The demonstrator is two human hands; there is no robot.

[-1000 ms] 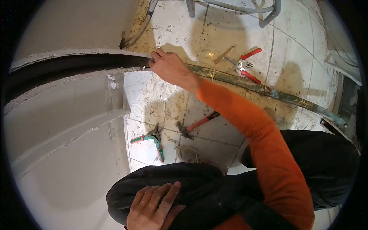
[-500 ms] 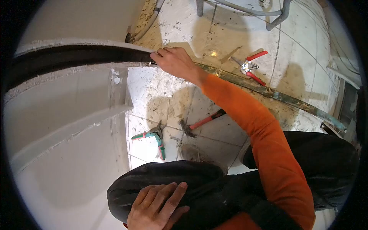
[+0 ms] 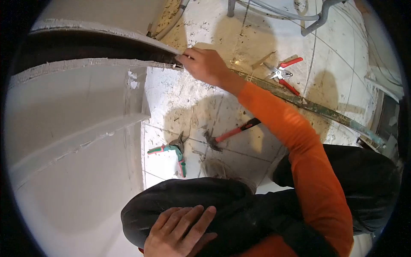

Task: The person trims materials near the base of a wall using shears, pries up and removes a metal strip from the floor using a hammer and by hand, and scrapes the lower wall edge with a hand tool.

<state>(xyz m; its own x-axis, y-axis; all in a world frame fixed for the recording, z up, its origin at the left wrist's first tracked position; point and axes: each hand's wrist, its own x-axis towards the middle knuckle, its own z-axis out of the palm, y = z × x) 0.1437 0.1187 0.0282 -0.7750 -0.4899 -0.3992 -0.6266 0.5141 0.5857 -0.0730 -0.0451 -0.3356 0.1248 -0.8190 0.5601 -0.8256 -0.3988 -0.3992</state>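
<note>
My right hand (image 3: 204, 66) reaches forward with curled fingers, gripping the end edge of the far plasterboard sheet (image 3: 160, 44). A dark gap (image 3: 98, 46) runs between this sheet and the near plasterboard (image 3: 92, 85); its cut edges look rough. Exactly how the fingertips sit on the edge is hidden. My left hand (image 3: 177, 231) lies on my dark-trousered knee with fingers extended, holding nothing. Below the right hand, on the tiled floor, are green-handled snips (image 3: 174, 153) and a hammer (image 3: 229, 133) with a red and black handle.
Red-handled snips (image 3: 283, 73) lie open on the floor beyond a dirty metal floor track (image 3: 317, 109). Grey tubular legs (image 3: 319, 23) stand at the top. A conduit (image 3: 173, 21) runs beside the wall. Debris and dust cover the tiles (image 3: 239, 43).
My right hand has shifted slightly right with the sheet's edge, and the dark gap looks wider near its end. My left hand stays on the knee. The view has shifted a little.
</note>
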